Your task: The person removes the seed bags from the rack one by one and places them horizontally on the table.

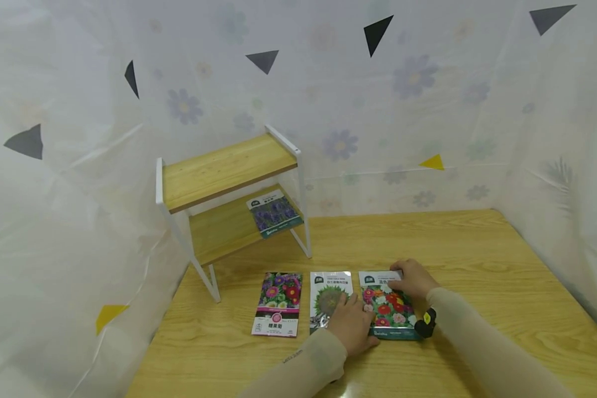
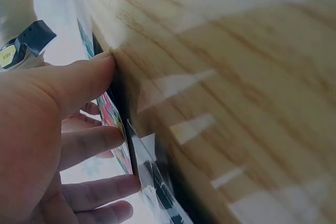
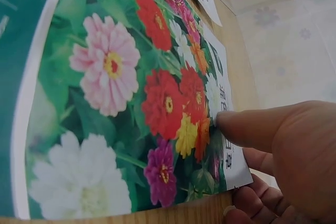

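Observation:
Three seed packets lie in a row on the wooden table. My right hand is at the top right corner of the rightmost one, a seed packet with red, pink and white flowers. In the right wrist view, the thumb presses on its face while curled fingers sit at the edge. My left hand spans the gap between that packet's left edge and the middle sunflower seed packet, fingers fairly straight and touching. The left wrist view shows its fingertips against the packets. To the left lies a pink-banded flower seed packet.
A two-tier wooden shelf with white legs stands at the table's back left. On its lower board rests a purple-flower seed packet. White patterned sheeting encloses the table behind and at both sides.

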